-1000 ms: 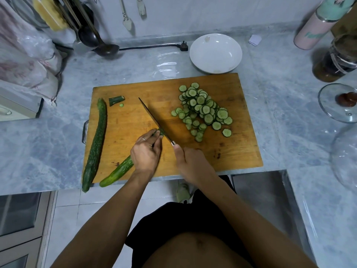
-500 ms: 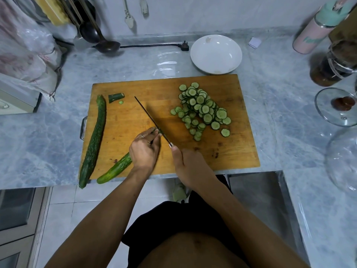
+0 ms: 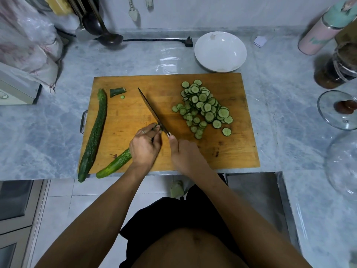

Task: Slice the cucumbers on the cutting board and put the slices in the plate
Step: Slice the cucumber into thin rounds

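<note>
I log the cutting board (image 3: 135, 105) as my landmark; it lies flat on the grey marble counter (image 3: 38, 136). On the board's near-left part, the left hand (image 3: 144, 147) is curled over a cucumber (image 3: 116, 164), fingertips bent down onto its cut end right beside the blade. The uncut end of that cucumber points off the board's near edge and overhangs it. The right hand (image 3: 183, 153) is closed round the handle of a knife (image 3: 152, 111), which the hand hides almost wholly; the thumb lies along the top toward the blade. The blade runs diagonally from the hand toward the board's far-left area, edge down at the cucumber's cut end. I cannot tell whether the edge has reached the wood.

A second, whole cucumber (image 3: 94, 136) lies along the board's left edge, its near tip past the board's near-left corner. A cut-off stub (image 3: 117, 91) and one small slice (image 3: 122, 97) sit at the board's far-left part, just beside the whole cucumber's far tip. The pile of slices (image 3: 202, 107) covers the board's right-centre, overlapping, with a few loose ones at its near fringe.

The white plate (image 3: 220, 52) stands on the counter just beyond the board's far edge, toward its right corner, with no slices in it
</note>
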Demonstrator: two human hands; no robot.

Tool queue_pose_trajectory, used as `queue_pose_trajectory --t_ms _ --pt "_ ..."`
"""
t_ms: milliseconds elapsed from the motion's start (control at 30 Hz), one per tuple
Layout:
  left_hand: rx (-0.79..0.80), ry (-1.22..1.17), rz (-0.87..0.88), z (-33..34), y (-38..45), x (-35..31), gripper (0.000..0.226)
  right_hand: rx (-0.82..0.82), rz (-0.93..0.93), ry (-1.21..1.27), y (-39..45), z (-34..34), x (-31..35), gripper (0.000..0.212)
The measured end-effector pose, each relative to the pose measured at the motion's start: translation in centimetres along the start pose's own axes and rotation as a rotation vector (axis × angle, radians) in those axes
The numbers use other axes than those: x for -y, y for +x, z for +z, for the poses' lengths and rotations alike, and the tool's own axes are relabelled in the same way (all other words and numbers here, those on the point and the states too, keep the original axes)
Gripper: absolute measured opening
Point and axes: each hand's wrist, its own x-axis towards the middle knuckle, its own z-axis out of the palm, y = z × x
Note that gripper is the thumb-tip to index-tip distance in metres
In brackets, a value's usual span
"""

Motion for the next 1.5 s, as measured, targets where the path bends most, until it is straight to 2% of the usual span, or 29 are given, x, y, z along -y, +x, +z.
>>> queue_pose_trajectory --t_ms 100,267,433,833,1167,1500 --pt "0.028 0.003 0.035 -0.3 -0.1 0.1 0.024 0.026 0.052 0.075 -0.2 -0.1 0.0 0.061" --pt "0.018 -0.029 0.011 -0.5 -0.2 -0.1 0.023 0.209 0.255 0.408 -0.6 -0.8 0.3 0.063" --pt "0.035 -0.018 0.037 -0.4 -0.2 0.2 0.023 0.165 0.244 0.378 -0.3 -1.7 0.4 0.068" --pt "0.045 0.005 0.069 -0.7 -0.3 0.2 0.024 0.181 0.155 0.35 -1.7 -2.7 0.6 0.075" --pt "0.045 0.003 0.067 -1.0 -0.3 -0.1 0.025 0.184 0.154 0.383 -2.1 -2.4 0.5 0.074" --pt "0.017 -0.007 0.106 -0.8 -0.2 0.0 0.024 0.167 0.174 0.314 -0.4 -1.6 0.7 0.074"
